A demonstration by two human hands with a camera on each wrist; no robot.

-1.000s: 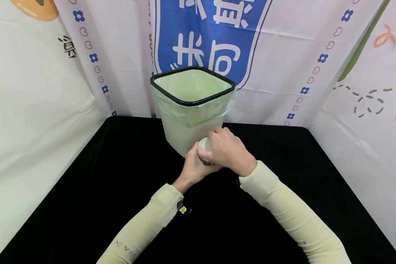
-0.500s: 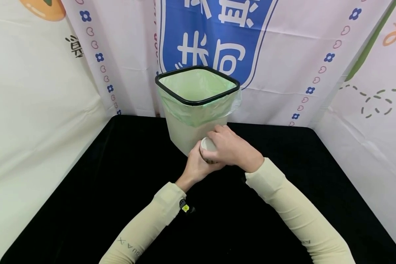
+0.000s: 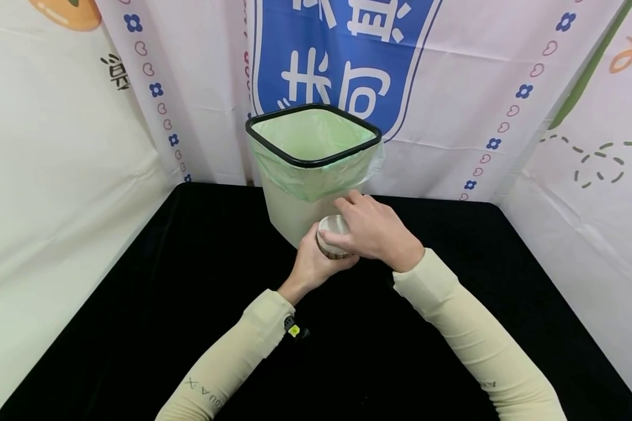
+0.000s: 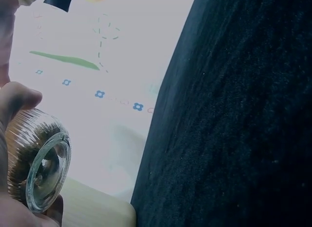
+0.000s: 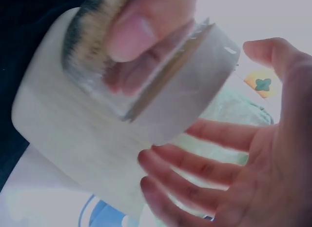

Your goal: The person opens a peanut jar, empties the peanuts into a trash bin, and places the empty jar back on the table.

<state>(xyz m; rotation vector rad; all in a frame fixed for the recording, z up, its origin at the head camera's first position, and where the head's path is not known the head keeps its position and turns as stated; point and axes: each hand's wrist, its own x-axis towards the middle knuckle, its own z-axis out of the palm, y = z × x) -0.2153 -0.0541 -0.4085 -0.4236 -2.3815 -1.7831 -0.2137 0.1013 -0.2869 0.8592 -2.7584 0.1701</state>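
My left hand (image 3: 312,261) grips a ribbed glass jar (image 4: 30,139) with a white lid (image 5: 197,85); something brownish shows through the glass. In the left wrist view the jar's round clear base points toward the camera. Over the lid in the head view is my right hand (image 3: 377,230). The right wrist view shows its fingers loosely spread beside the lid, fingertips close to the rim, and its thumb (image 5: 273,49) standing off from it. Just behind the jar stands a pale bin (image 3: 289,204) with a light green liner.
The bin has a black rim (image 3: 313,164) and stands at the back of a black-covered table (image 3: 189,280). A printed white cloth backdrop (image 3: 432,105) hangs behind it, and white cloth walls rise on both sides.
My right hand's fingers have loosened and spread from the lid, so more of the lid shows. My left hand still grips the jar in about the same place.
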